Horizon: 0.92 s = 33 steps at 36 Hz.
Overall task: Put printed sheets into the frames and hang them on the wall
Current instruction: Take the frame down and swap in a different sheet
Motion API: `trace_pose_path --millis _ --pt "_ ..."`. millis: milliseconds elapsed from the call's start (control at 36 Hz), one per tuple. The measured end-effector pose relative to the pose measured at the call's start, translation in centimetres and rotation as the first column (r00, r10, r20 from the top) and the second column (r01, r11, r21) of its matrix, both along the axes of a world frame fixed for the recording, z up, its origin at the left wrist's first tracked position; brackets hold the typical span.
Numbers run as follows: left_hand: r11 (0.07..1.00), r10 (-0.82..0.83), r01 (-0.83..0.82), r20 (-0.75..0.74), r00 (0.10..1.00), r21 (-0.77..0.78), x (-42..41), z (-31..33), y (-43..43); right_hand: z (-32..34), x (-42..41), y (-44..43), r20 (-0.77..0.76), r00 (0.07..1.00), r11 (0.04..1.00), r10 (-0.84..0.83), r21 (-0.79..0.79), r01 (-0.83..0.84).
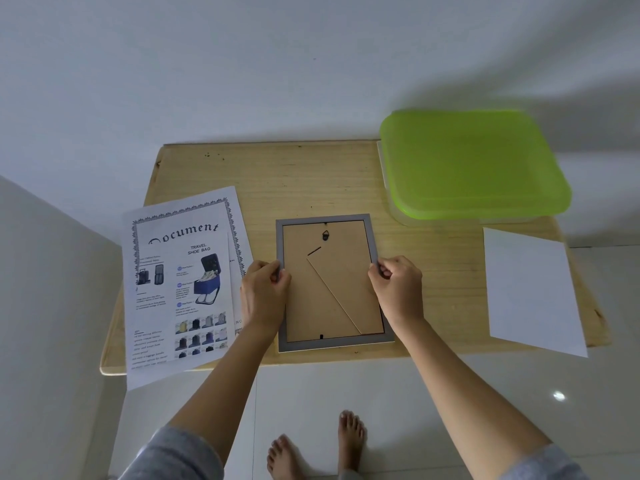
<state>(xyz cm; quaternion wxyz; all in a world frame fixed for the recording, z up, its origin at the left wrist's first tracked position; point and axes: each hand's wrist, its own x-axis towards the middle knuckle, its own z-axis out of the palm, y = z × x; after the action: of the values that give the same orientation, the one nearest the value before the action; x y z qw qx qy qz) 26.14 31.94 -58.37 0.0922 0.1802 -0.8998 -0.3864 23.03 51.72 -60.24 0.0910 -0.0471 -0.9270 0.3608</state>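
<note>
Pale wood-grain surface against a white wall carries a grey picture frame, lying face down with its long axis pointing away from the person and its flat brown backing board uppermost. The left hand and right hand each pinch one long edge at mid-length, equally near. Thin printed sheets lie just left of the frame.

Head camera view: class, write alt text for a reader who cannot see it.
A person's left hand and right hand grip the side edges of a grey picture frame lying face down on a wooden table. Printed sheets lie to its left, a blank sheet and a green-lidded box to its right.
</note>
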Motion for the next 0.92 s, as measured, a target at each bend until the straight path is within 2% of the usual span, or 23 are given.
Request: trace_pose_path --millis 500,583,750,917 --pt "0.999 0.001 -0.001 0.0 1.0 0.037 -0.1 -0.4 -0.2 0.0 0.0 -0.2 0.011 0.996 0.979 -0.093 -0.183 0.094" --pt "0.999 -0.039 0.039 0.003 0.999 0.034 0.1 -0.3 -0.6 0.2 0.2 0.2 0.026 0.999 0.988 -0.048 -0.147 0.052" --pt "0.976 -0.218 0.218 0.045 0.975 -0.011 0.7 -0.1 -1.6 0.8 1.4 0.4 0.054 0.997 0.993 0.055 -0.108 -0.049" --pt "0.932 -0.311 0.318 0.069 0.948 -0.172 3.0 -0.3 -1.7 1.0 6.0 -0.2 -0.062 0.969 0.969 0.239 -0.056 -0.243"
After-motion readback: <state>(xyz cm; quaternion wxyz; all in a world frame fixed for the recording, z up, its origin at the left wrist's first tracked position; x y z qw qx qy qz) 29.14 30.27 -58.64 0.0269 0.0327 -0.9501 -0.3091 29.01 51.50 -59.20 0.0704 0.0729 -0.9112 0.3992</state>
